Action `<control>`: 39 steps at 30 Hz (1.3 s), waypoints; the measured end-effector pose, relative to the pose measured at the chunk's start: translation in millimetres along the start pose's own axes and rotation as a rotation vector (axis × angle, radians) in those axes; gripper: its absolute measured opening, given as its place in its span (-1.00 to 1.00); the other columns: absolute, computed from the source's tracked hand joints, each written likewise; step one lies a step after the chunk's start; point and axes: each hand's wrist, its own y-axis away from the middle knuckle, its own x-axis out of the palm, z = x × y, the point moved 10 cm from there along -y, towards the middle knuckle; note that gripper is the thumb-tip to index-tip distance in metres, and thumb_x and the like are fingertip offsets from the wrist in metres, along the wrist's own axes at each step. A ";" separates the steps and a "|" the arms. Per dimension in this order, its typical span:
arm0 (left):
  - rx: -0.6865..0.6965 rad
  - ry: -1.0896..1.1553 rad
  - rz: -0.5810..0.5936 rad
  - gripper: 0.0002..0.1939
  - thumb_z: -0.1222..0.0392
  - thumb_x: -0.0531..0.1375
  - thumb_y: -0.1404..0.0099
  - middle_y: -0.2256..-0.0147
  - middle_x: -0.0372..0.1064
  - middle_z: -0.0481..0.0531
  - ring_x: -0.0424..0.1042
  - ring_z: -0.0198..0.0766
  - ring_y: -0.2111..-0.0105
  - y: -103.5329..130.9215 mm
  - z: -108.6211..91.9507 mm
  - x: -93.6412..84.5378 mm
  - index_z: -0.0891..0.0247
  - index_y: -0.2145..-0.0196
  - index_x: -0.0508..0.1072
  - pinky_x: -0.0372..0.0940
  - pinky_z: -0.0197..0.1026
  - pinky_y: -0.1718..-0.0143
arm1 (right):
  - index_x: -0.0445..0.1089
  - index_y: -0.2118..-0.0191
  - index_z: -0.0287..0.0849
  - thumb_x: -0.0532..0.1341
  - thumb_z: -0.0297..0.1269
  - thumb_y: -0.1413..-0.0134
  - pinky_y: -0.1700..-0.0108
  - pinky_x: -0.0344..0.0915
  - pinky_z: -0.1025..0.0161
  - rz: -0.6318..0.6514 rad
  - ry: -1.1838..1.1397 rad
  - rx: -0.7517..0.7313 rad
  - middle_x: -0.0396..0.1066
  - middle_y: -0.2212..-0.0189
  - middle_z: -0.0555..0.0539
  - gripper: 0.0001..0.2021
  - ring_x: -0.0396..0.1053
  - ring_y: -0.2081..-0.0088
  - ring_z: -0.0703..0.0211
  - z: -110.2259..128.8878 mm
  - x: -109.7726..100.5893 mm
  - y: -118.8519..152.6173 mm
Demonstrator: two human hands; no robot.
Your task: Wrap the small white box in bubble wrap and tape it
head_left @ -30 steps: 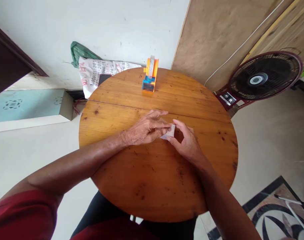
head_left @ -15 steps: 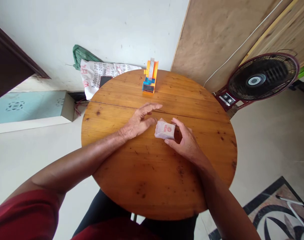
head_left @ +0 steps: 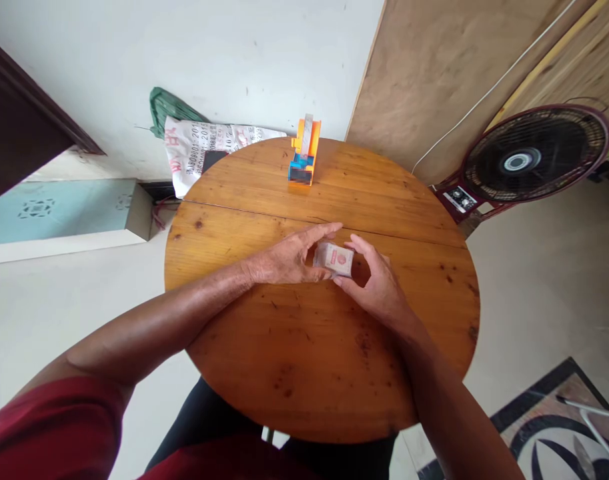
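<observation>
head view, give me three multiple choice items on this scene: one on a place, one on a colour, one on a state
1. Where is the small packet?
A. between both hands near the table's middle
B. on the floor
C. by the fan

2. What colours is the stand at the table's far edge?
A. green and white
B. orange and blue
C. black and red

3. How do the hands meet the packet?
A. neither touches it
B. only one touches it
C. both touch its sides

Answers:
1 A, it lies on the round table.
2 B, its body shows both.
3 C, left hand and right hand flank it.
</observation>
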 end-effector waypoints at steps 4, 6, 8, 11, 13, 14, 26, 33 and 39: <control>0.024 -0.025 -0.008 -0.15 0.24 0.31 -0.20 -0.06 0.38 0.15 0.39 -0.10 -0.08 -0.1 1.7 0.5 0.16 -0.37 0.07 0.29 0.02 -0.15 | 0.17 -0.27 -0.04 0.35 -0.17 -0.04 -0.16 0.25 -0.16 -0.056 0.022 -0.040 0.48 -0.06 -0.14 -0.32 0.40 -0.09 -0.13 0.6 -2.8 0.1; 0.040 -0.044 -0.015 -0.16 0.26 0.30 -0.20 0.01 0.41 0.10 0.42 -0.15 -0.01 -0.3 1.3 0.3 0.13 -0.36 0.07 0.32 0.00 -0.10 | 0.18 -0.26 -0.05 0.35 -0.16 -0.06 -0.16 0.27 -0.14 -0.073 0.030 -0.062 0.50 -0.04 -0.15 -0.34 0.42 -0.08 -0.12 1.2 -3.3 0.5; 0.057 -0.049 -0.027 -0.18 0.25 0.30 -0.20 0.04 0.42 0.07 0.43 -0.17 0.03 -0.6 0.4 0.0 0.12 -0.36 0.09 0.35 -0.01 -0.07 | 0.19 -0.25 -0.05 0.33 -0.15 -0.08 -0.15 0.28 -0.13 -0.086 0.036 -0.078 0.50 -0.04 -0.15 -0.37 0.42 -0.08 -0.11 1.8 -3.3 0.9; 0.078 -0.046 -0.066 -0.21 0.23 0.30 -0.21 0.05 0.44 0.08 0.44 -0.18 0.04 -1.3 -1.1 -2.1 0.13 -0.34 0.13 0.34 -0.01 -0.08 | 0.21 -0.24 -0.05 0.30 -0.15 -0.12 -0.15 0.28 -0.13 -0.111 0.045 -0.078 0.49 -0.05 -0.16 -0.42 0.42 -0.08 -0.11 2.6 -4.7 1.0; 0.096 -0.034 -0.092 -0.23 0.22 0.30 -0.22 0.02 0.43 0.11 0.44 -0.17 0.02 -1.6 -2.5 -4.0 0.15 -0.34 0.15 0.33 -0.01 -0.10 | 0.20 -0.26 -0.04 0.28 -0.16 -0.14 -0.17 0.26 -0.15 -0.110 0.041 -0.059 0.47 -0.08 -0.17 -0.42 0.40 -0.11 -0.12 2.4 -4.7 0.2; 0.102 -0.028 -0.097 -0.23 0.21 0.31 -0.22 -0.01 0.42 0.13 0.44 -0.16 0.00 -1.9 -2.7 -4.4 0.16 -0.33 0.16 0.33 -0.01 -0.11 | 0.18 -0.27 -0.04 0.28 -0.16 -0.13 -0.18 0.24 -0.16 -0.094 0.032 -0.046 0.45 -0.11 -0.18 -0.41 0.39 -0.13 -0.12 2.1 -3.5 -0.5; 0.184 -0.210 -0.084 -0.43 0.16 0.36 -0.15 -0.03 0.40 0.19 0.43 -0.05 -0.03 -4.0 -13.9 -9.4 0.21 -0.12 0.41 0.35 0.03 -0.07 | 0.12 -0.31 -0.05 0.30 -0.18 -0.05 -0.23 0.18 -0.19 0.008 -0.029 0.044 0.33 -0.22 -0.18 -0.30 0.30 -0.21 -0.15 -3.2 1.2 -1.8; 0.102 -0.187 -0.026 -0.71 0.14 0.32 -0.21 0.17 0.49 0.07 0.48 -0.21 0.21 -4.3 -9.8 -4.8 0.25 0.11 0.52 0.37 -0.18 0.16 | 0.20 -0.26 -0.06 0.29 -0.21 -0.06 -0.19 0.23 -0.16 -0.013 -0.023 0.047 0.46 -0.08 -0.16 -0.38 0.39 -0.12 -0.13 -5.6 -1.0 -1.4; 0.106 -0.149 0.058 -0.65 0.11 0.35 -0.19 0.22 0.46 0.05 0.47 -0.22 0.24 -3.5 -17.2 0.7 0.23 0.07 0.52 0.35 -0.18 0.18 | 0.22 -0.25 -0.02 0.32 -0.19 -0.02 -0.18 0.25 -0.17 0.065 -0.014 0.082 0.47 -0.06 -0.15 -0.36 0.39 -0.10 -0.15 -2.9 -2.3 1.8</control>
